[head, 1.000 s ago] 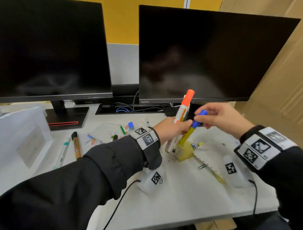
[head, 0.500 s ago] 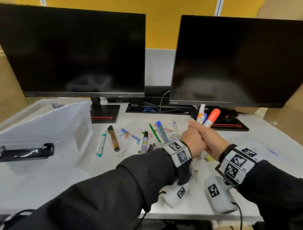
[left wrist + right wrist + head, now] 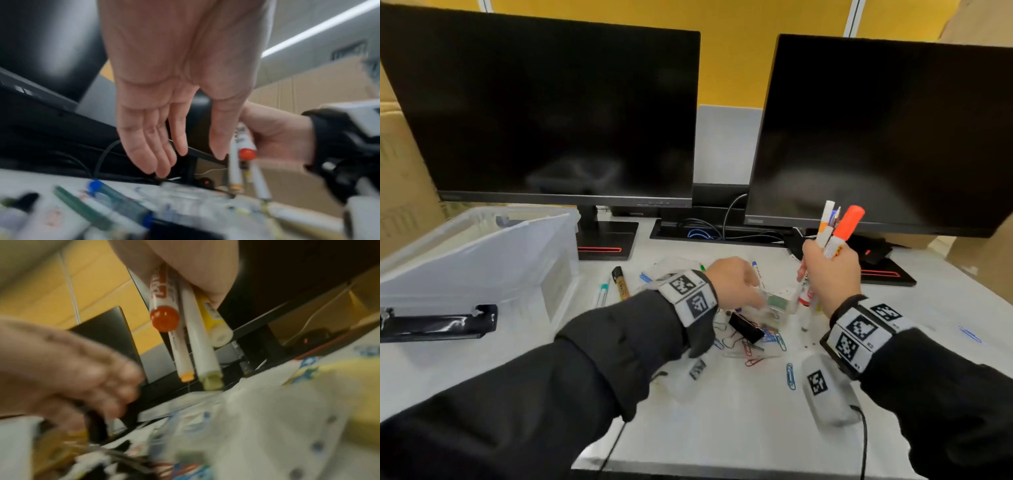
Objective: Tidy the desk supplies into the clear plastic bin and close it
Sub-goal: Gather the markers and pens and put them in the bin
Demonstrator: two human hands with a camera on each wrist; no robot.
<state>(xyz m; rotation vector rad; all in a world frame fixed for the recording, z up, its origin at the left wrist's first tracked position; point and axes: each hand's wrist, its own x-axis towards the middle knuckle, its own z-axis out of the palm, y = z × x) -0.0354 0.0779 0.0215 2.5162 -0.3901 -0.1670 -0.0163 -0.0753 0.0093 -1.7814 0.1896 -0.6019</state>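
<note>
White bench surface [image 3: 739,421], with two dark monitors standing at its rear before a yellow wall. Clear plastic bin [image 3: 493,253]: at the far left of the bench, open at the top, with a black latch handle [image 3: 438,323] on its near side. Loose supplies lie between the bin and the hands: a brown-barrelled marker [image 3: 620,283] and a teal-tipped pen [image 3: 602,294] just beside the bin; coloured paper clips [image 3: 748,346] and a black binder clip [image 3: 745,328] near the middle, with one blue paper clip [image 3: 790,376] apart toward the near edge. Right hand [image 3: 830,274]: fingers curled round a bundle of markers [image 3: 832,229] held upright above the bench, an orange-capped marker [image 3: 847,222] outermost at the top; in the right wrist view the bundle's lower ends show an orange-red round end [image 3: 164,318], an orange tip, a pale green tip and a yellow barrel [image 3: 213,313]. Left hand [image 3: 732,282]: over the scattered supplies just left of the bundle, palm down; the left wrist view shows its fingers [image 3: 148,146] straight and relaxed, holding nothing, above a blurred blue-capped pen [image 3: 115,199] and a small clear packet [image 3: 774,305]. Both wrists carry white bands printed with black square codes.
</note>
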